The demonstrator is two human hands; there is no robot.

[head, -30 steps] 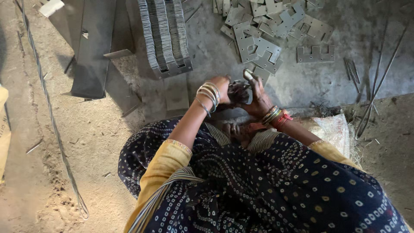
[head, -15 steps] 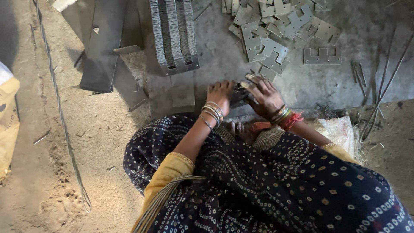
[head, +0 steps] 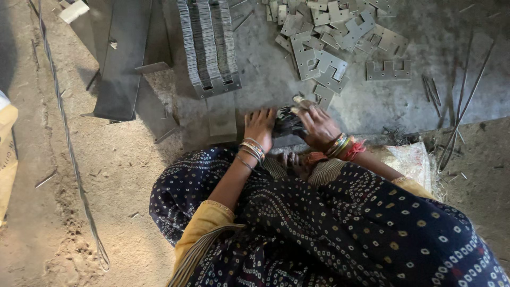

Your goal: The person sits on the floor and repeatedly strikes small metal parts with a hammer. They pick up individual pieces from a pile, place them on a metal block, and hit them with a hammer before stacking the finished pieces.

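I sit on the ground in dark dotted cloth. Both hands press on a small stack of flat grey metal plates (head: 287, 121) lying on the floor by my knees. My left hand (head: 260, 126) lies on the stack's left end, bangles at the wrist. My right hand (head: 317, 126) closes over its right end, with bangles and a red thread at the wrist. My bare toes (head: 289, 158) show just below the stack.
A long row of stacked notched plates (head: 208, 45) stands ahead. Loose notched plates (head: 329, 40) lie scattered at upper right. A flat metal sheet (head: 125, 58) lies upper left. Thin rods (head: 462, 101) lie at right, a wire (head: 69, 143) runs down the left, and a plastic sack (head: 411, 159) sits by my right side.
Both hands came down from in front of my chest with the small plate stack and now rest it on the floor. The camera has tilted closer.
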